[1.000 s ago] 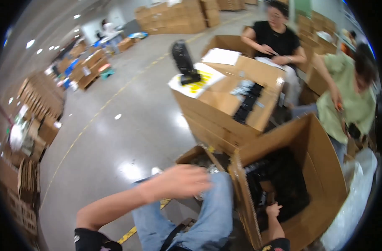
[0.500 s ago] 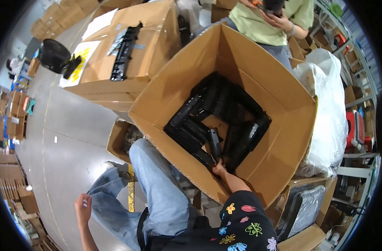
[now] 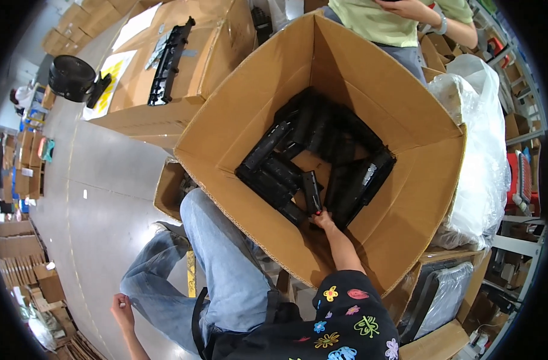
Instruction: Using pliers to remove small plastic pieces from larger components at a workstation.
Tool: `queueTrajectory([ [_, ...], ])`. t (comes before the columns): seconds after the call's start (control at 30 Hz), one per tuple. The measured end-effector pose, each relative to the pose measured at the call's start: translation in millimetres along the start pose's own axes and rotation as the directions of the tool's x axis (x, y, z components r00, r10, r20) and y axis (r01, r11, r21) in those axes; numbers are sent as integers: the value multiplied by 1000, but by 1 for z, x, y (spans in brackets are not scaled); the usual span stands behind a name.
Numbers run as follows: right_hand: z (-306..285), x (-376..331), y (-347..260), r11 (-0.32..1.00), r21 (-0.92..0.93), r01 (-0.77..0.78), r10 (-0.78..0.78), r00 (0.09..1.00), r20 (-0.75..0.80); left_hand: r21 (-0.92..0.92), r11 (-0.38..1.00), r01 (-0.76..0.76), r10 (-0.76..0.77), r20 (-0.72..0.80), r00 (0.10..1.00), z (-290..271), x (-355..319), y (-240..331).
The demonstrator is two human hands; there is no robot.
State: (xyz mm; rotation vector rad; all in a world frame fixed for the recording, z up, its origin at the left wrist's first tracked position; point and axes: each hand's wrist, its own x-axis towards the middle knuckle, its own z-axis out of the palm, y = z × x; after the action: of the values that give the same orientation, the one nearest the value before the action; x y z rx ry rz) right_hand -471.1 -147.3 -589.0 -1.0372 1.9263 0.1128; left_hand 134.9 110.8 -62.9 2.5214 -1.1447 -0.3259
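Observation:
Inside a large open cardboard carton [image 3: 400, 120], my right hand [image 3: 324, 220] is closed on the near end of a slim black plastic part [image 3: 312, 191]. The part stands tilted near the middle of the carton, its exact kind unclear. Around it are several bulky black plastic pieces [image 3: 331, 138] stacked against one another. One of them, a long black piece with a pale label [image 3: 370, 174], leans just right of my hand. My left hand [image 3: 123, 310] hangs beside my knee with fingers curled in, and nothing shows in it.
At the far left, a closed carton [image 3: 211, 51] carries a long black plastic strip [image 3: 171, 62] and a black round fan-like object [image 3: 74, 79]. A small carton [image 3: 166, 186] sits by my leg. Another person [image 3: 376, 21] stands behind the big carton. Plastic-wrapped goods [image 3: 475, 162] stand at right.
The big carton appears slightly larger as my view shifts. My right hand and the slim black part move a little within it. The other person's hands have moved up and right, partly leaving view.

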Motion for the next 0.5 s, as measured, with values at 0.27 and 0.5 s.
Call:
queueTrajectory([
  [0.27, -69, -135, -111, 953, 70, 294, -265, 925, -271, -164, 986, -25, -1, -158, 988, -3, 7, 6],
  [0.5, -197, -242, -275, 350, -241, 905, -762, 126, -636, -766, 637, -85, 250, 101, 963, 54, 72, 76],
])
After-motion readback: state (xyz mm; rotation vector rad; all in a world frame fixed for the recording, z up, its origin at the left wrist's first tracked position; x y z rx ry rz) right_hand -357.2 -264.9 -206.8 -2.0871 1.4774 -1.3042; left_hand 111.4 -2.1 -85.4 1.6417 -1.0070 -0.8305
